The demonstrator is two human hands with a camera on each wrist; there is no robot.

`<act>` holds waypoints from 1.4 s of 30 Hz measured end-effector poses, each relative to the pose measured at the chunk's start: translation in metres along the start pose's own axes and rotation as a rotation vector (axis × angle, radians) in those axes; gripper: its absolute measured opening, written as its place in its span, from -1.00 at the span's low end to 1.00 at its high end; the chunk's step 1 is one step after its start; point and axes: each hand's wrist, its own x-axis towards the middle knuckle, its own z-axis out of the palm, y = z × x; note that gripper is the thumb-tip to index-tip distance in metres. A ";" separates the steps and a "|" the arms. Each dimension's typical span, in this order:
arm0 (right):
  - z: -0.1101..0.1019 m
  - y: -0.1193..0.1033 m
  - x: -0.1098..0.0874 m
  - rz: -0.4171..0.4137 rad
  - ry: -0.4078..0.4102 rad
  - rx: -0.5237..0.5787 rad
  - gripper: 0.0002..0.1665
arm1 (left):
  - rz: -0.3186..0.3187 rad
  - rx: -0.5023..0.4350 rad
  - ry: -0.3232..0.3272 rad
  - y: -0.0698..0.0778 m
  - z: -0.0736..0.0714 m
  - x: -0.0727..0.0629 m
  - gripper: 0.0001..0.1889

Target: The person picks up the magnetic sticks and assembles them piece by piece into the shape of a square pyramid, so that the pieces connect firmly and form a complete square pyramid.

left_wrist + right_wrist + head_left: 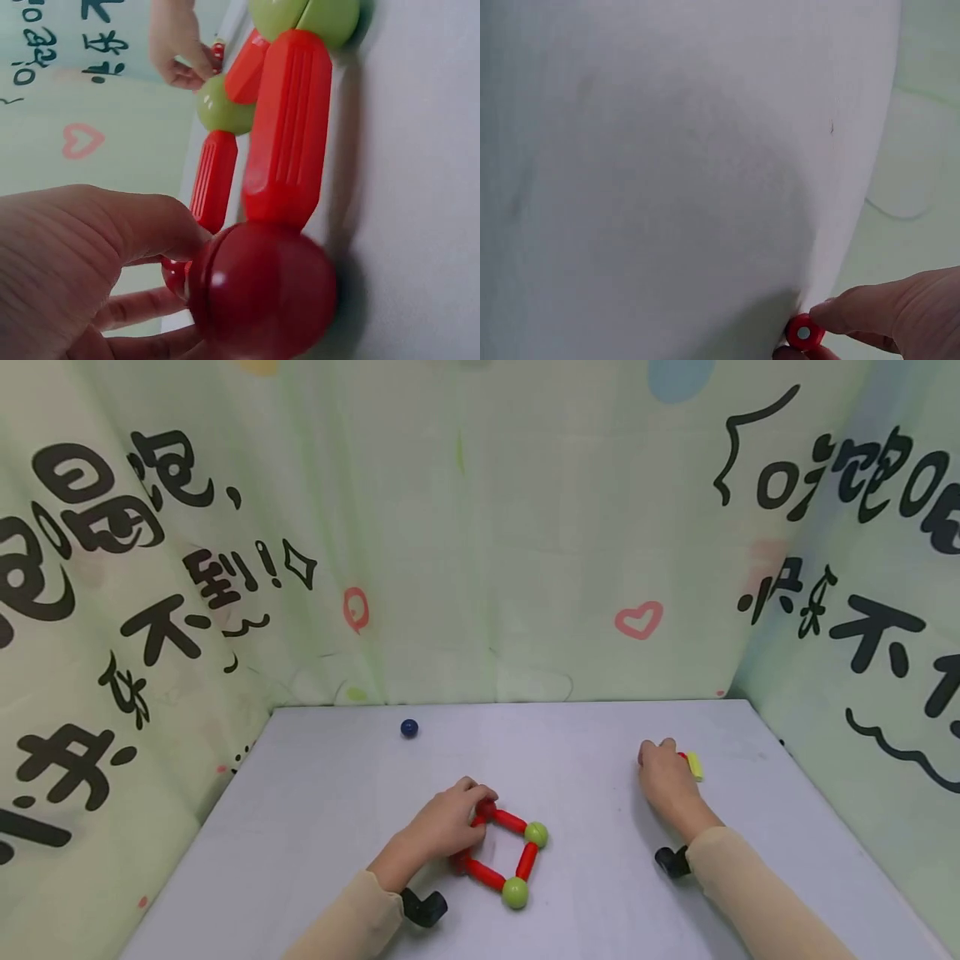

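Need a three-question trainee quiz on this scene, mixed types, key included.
1. True or false: the small, round, dark-blue ball sits apart from the ball-jointed frame of red plastic rods.
2. Which of the frame's balls are nearest the left hand? A) light green; B) dark red; C) yellow.
3. In the right wrist view, what does the right hand pinch?

Key:
1. True.
2. B, the dark-red balls.
3. A red plastic piece, its round end showing a pale grey disc.
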 end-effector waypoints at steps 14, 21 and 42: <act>-0.006 -0.027 -0.001 0.129 -0.344 0.333 -0.51 | -0.066 -0.294 0.023 -0.006 0.007 -0.001 -0.74; 0.007 -0.076 -0.024 0.082 -0.324 0.588 -0.56 | -0.086 -0.280 -0.003 -0.001 0.006 -0.004 -0.77; 0.023 -0.107 -0.045 -0.220 -0.287 0.617 -0.59 | -0.132 -0.305 -0.031 0.005 0.005 -0.004 -0.80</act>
